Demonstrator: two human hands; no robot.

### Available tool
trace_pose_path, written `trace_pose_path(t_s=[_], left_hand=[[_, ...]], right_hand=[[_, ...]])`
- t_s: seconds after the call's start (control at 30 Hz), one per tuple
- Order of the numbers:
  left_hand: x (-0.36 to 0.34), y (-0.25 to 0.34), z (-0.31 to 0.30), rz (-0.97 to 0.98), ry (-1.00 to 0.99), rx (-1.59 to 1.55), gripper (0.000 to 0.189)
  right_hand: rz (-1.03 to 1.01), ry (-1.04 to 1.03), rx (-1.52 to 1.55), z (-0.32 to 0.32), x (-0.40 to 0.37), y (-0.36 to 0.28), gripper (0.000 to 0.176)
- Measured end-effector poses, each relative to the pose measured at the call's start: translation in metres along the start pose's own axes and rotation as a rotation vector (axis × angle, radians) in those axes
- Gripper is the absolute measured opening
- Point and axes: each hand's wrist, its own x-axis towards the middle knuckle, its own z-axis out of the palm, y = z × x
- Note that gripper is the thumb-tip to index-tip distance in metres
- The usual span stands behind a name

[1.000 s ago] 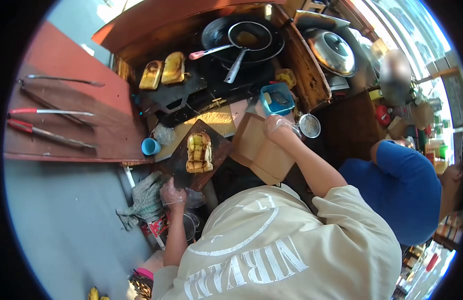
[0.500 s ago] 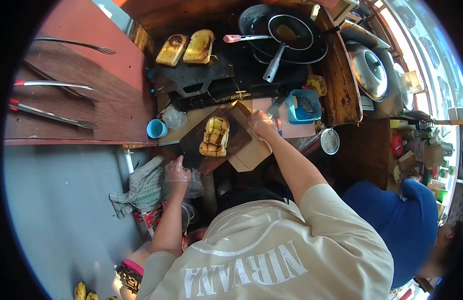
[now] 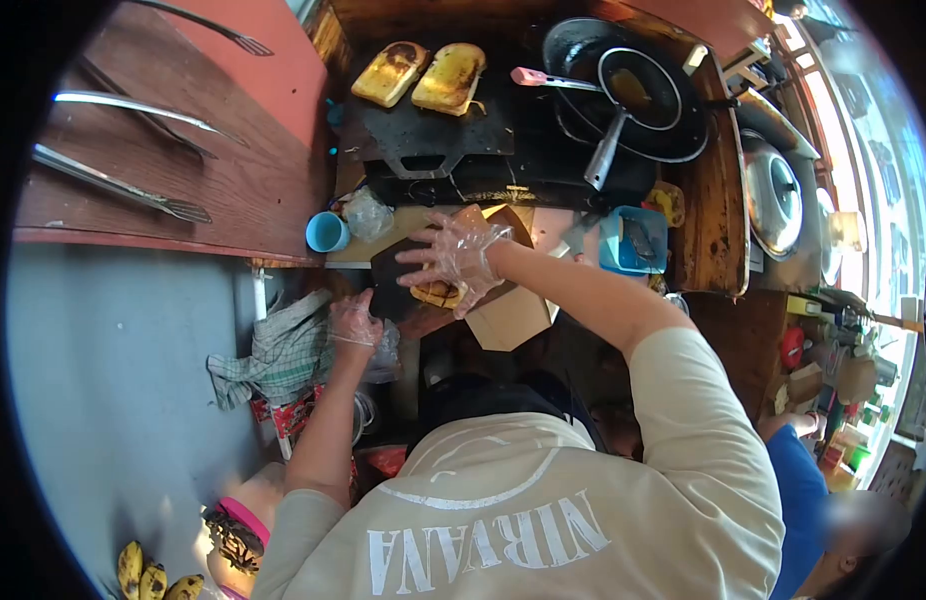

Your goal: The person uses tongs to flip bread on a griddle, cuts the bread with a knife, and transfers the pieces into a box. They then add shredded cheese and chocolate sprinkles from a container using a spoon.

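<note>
My right hand (image 3: 457, 258), in a clear plastic glove, spreads its fingers flat over the cut toast (image 3: 438, 293), hiding most of it. The toast lies on a dark cutting board (image 3: 391, 276). At the board's near left corner, my left hand (image 3: 355, 322), also gloved, has its fingers closed on the edge. An open brown cardboard box (image 3: 511, 318) lies against the board's right side, partly under my right forearm.
Two browned slices of toast (image 3: 451, 78) rest on the black griddle (image 3: 433, 140) behind. A frying pan (image 3: 638, 90) sits to their right. A blue cup (image 3: 328, 232) and blue tub (image 3: 633, 240) flank the board. Tongs (image 3: 123, 183) lie left. A person in blue (image 3: 798, 490) is at right.
My right hand has moved left from the cardboard box onto the toast and spread its fingers. My left hand stays at the board's corner. The camera view has shifted.
</note>
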Motion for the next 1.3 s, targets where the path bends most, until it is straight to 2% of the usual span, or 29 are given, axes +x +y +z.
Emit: trace_pose_path(t_s=[0.07, 0.17, 0.2, 0.27, 0.33, 0.43, 0.53, 0.6, 0.63, 0.67, 0.7, 0.73, 0.8, 0.97, 1.2, 1.3], left_hand=[[0.000, -0.002, 0.001, 0.018, 0.042, -0.012, 0.053], [0.001, -0.002, 0.000, -0.028, -0.019, -0.044, 0.054], [0.001, -0.004, -0.001, -0.039, -0.024, -0.043, 0.054], [0.002, -0.006, 0.001, 0.075, 0.062, 0.017, 0.053], [0.004, -0.008, 0.003, 0.072, 0.061, 0.014, 0.054], [0.004, -0.012, -0.001, 0.081, 0.037, 0.008, 0.056], [-0.006, -0.004, -0.042, 0.035, 0.006, 0.050, 0.057], [-0.029, 0.006, -0.086, -0.032, -0.001, 0.108, 0.058], [-0.041, 0.011, -0.107, -0.136, -0.075, 0.189, 0.057], [-0.052, 0.017, -0.125, -0.241, -0.144, 0.269, 0.057], [-0.063, 0.022, -0.141, -0.253, -0.138, 0.278, 0.057], [-0.073, 0.028, -0.155, -0.302, -0.140, 0.306, 0.056], [-0.089, 0.033, -0.171, -0.339, -0.133, 0.333, 0.055], [-0.104, 0.048, -0.196, -0.498, -0.136, 0.358, 0.056], [-0.101, 0.051, -0.194, -0.480, -0.151, 0.402, 0.056], [-0.094, 0.050, -0.188, -0.456, -0.161, 0.396, 0.055]], right_hand=[[-0.103, -0.164, -0.002, 0.014, 0.013, 0.009, 0.101], [-0.133, -0.266, 0.066, 0.021, 0.018, 0.014, 0.099], [-0.159, -0.201, 0.034, 0.025, 0.016, 0.015, 0.095], [-0.155, -0.219, 0.017, 0.031, 0.021, 0.014, 0.093], [-0.146, -0.239, -0.003, 0.034, 0.022, 0.011, 0.091], [-0.083, -0.224, -0.031, 0.030, 0.022, 0.007, 0.085], [-0.009, -0.141, 0.035, 0.033, 0.007, 0.009, 0.081], [0.163, 0.152, 0.089, 0.049, -0.016, 0.021, 0.078], [0.147, 0.158, 0.092, 0.057, -0.026, 0.024, 0.078], [0.272, 0.131, 0.090, 0.067, -0.035, 0.028, 0.080], [0.400, 0.104, 0.085, 0.074, -0.039, 0.031, 0.082], [0.394, 0.111, 0.084, 0.077, -0.040, 0.032, 0.082], [0.529, -0.048, 0.034, 0.080, -0.044, 0.035, 0.081], [0.552, -0.070, 0.070, 0.079, -0.044, 0.026, 0.080], [0.553, -0.094, 0.097, 0.070, -0.052, 0.021, 0.080], [0.611, -0.101, 0.206, 0.040, -0.061, 0.015, 0.076]])
